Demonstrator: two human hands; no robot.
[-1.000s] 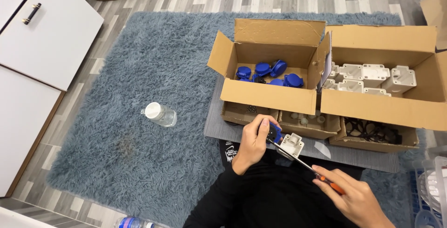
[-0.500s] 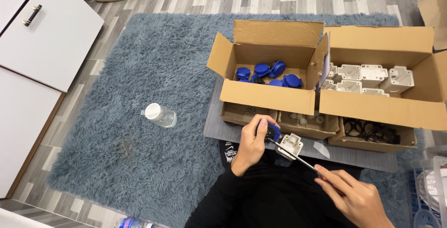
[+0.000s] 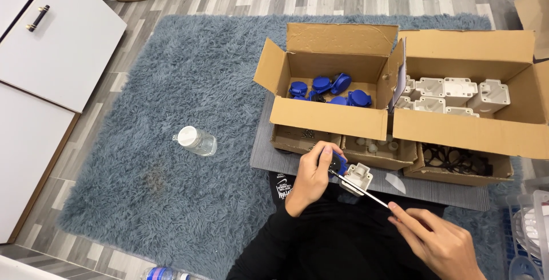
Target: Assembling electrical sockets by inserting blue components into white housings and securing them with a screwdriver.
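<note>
Head view, nearest first: the right hand [image 3: 443, 244] is closed around a screwdriver [image 3: 366, 194], its thin shaft running up and left to the part held in front of the person's black-clad lap. The left hand [image 3: 311, 174] is wrapped around that part, a white socket housing [image 3: 357, 177] with a blue cap [image 3: 338, 163] at its left side; the screwdriver tip meets the housing at about the seam between blue and white. Both grips are tight on what they hold.

Just beyond the hands, a grey mat [image 3: 457, 191] lies on a shaggy blue-grey rug [image 3: 171, 114]. On the mat stand three low cardboard trays: the left tray [image 3: 303, 141] with small dark screws, the middle tray [image 3: 380, 153] with small pale pieces, the right tray [image 3: 457, 168] with black rings or wires, too small to tell which.

Behind them sit two open cardboard boxes touching side by side: the left box [image 3: 329, 117] holds blue caps, the right box [image 3: 463, 134] holds white housings.

On the rug, well left of the hands, lies a clear bottle [image 3: 195, 141] with a white cap. White cabinets [image 3: 51, 40] stand at the far left.
</note>
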